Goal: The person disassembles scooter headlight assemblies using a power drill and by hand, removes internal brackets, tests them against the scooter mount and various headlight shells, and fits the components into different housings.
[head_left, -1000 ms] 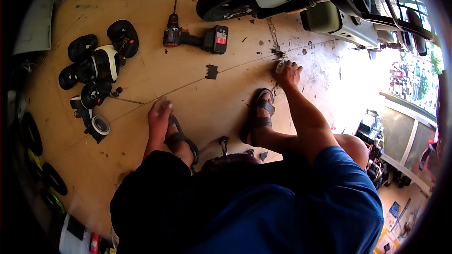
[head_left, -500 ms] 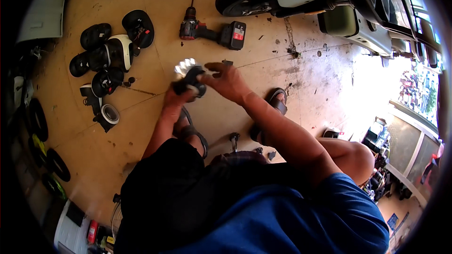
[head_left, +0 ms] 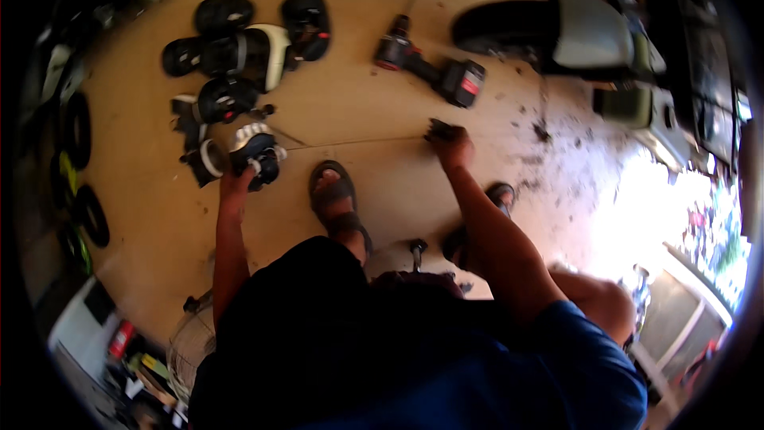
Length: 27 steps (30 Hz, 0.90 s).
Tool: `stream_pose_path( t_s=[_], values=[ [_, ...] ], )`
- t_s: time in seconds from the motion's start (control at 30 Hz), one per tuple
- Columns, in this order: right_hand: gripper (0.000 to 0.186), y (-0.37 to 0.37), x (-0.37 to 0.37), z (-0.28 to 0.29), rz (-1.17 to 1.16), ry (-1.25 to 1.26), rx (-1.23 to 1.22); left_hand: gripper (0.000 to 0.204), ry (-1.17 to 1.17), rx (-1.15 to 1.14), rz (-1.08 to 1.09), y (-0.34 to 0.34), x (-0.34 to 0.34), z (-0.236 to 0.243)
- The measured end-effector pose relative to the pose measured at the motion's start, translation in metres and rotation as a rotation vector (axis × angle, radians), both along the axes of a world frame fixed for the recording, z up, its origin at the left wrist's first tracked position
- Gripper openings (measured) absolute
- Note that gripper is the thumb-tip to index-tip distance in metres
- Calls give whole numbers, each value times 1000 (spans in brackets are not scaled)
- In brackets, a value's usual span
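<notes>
My left hand [head_left: 235, 181] grips a round black part with a ribbed silvery edge [head_left: 255, 147], close to the other parts at the left. A roll-like pale ring [head_left: 212, 158] on a dark piece lies right beside it. Out to the right, my right hand [head_left: 455, 150] is closed at a small dark piece [head_left: 439, 129], whose kind is too blurred to tell. Just beyond that hand lies a black cordless drill [head_left: 426, 68] with a red-marked battery.
A cluster of black pads and a white-edged shell [head_left: 274, 56] lies at the far left. A motorcycle wheel [head_left: 505, 25] stands at the far right. Below are my sandalled foot [head_left: 334, 195] and a small metal post [head_left: 417, 253]. Several tyres [head_left: 76, 131] line the left edge.
My hands have moved apart. The left one has carried the round black part left toward the other parts; the right one has let go of it and moved to the small dark piece. The view has shifted.
</notes>
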State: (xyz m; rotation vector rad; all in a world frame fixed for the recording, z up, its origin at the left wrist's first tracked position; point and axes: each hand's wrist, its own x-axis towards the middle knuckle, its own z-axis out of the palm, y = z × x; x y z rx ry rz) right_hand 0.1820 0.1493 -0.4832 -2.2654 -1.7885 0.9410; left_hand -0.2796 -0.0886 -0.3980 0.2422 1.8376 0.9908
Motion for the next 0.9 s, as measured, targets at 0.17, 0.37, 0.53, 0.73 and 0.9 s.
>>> stream_pose_path(
  t_s=[0.17,0.37,0.53,0.73,0.9],
  values=[
    [33,22,16,-9,52,199,-300,71,-188,-129,24,-38,-14,2],
    [18,-7,-23,27,-269,655,-505,74,-276,-226,127,-98,-14,13],
    [14,-9,-42,72,-294,717,-529,73,-156,-195,238,-114,-3,-8],
    [13,-23,-65,90,-300,853,-588,44,550,-173,195,-141,-42,-42],
    [13,-20,-58,90,-295,837,-596,39,717,236,196,-20,-25,5]
  ],
)
